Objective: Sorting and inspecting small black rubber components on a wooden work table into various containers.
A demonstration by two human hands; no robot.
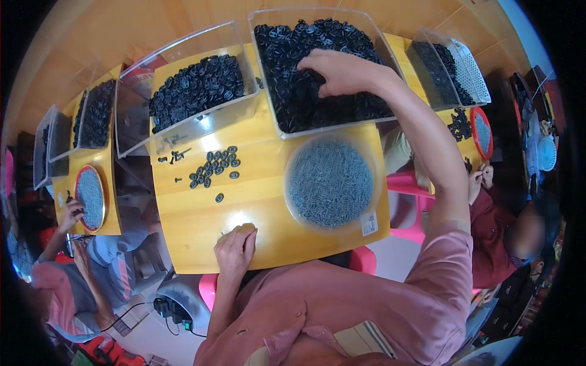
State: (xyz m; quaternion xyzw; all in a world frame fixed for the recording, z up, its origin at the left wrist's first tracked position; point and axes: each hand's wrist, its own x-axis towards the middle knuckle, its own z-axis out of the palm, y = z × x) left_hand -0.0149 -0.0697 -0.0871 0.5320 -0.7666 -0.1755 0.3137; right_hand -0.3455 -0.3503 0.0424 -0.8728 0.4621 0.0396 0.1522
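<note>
Apparently picking black parts [284, 100] from clear bin [332, 130] with half-curled right hand [342, 72] — cannot tell if grasping. Resting left hand [235, 251] closed, hiding any contents. Probably needing light pinch next.

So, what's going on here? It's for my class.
A person has the right hand in a clear bin of small black parts. The left hand is by the near edge of the table; whether it holds anything is hard to tell. Loose black ovals lie left of a round tray of grey pieces.
</note>
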